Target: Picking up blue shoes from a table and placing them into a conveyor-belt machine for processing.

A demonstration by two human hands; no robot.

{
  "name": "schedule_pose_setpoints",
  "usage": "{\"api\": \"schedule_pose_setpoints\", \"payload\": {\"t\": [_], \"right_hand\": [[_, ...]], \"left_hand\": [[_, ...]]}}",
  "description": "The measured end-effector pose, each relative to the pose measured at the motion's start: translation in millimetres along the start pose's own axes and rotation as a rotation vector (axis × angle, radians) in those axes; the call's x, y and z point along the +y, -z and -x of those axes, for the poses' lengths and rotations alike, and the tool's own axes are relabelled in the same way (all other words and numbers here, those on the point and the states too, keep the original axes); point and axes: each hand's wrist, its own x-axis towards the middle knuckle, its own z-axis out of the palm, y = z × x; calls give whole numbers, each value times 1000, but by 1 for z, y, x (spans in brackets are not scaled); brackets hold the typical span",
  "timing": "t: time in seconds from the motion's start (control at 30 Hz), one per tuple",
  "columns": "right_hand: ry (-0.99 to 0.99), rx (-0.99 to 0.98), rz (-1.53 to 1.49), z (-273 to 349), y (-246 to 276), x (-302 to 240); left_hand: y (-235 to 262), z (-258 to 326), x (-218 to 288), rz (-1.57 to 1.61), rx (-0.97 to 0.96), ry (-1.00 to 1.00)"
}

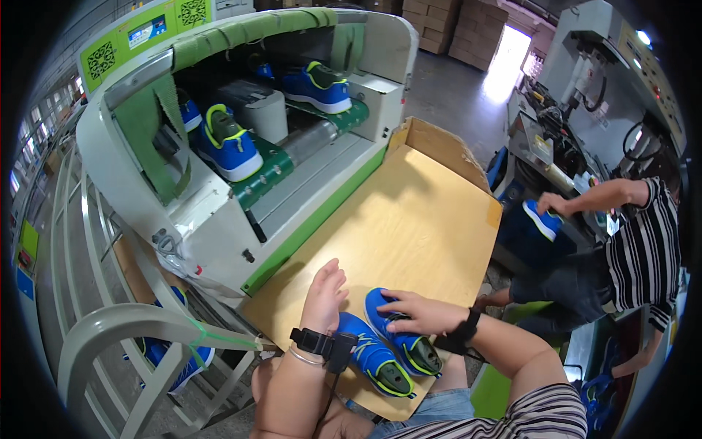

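Note:
Two blue sports shoes with yellow-green trim lie side by side on the wooden board in front of me, toes pointing away. My left hand (324, 298) is raised beside the toe of the left shoe (373, 358), its fingers extended and nothing in them. My right hand (425, 313) reaches over the right shoe (377, 301), with fingers spread across its upper. Its fingertips appear to touch the shoe but do not wrap round it. Both wrists carry black straps, and the left one also has a bangle.
Beyond the wooden board (351, 241) stands a white and green conveyor machine (219, 241). Blue shoes (234, 157) ride on its green belt (267, 175). A metal rack (139, 318) is at left. At right, a person in a striped shirt (636, 260) holds a blue shoe (542, 219).

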Motion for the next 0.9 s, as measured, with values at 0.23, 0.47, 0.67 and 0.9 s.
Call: {"api": "schedule_pose_setpoints", "payload": {"t": [0.23,0.47,0.67,0.9], "right_hand": [[-74,-14,-294,58,-13,-9],[-157,165,-155,40,14,11],[-131,704,204,-49,64,24],[-771,939,118,-168,83,56]], "left_hand": [[-2,-1,-13,-62,-52,41],[-5,3,-14,-32,-71,66],[-8,-4,-18,-59,-58,51],[6,-9,-14,-47,-41,68]]}}
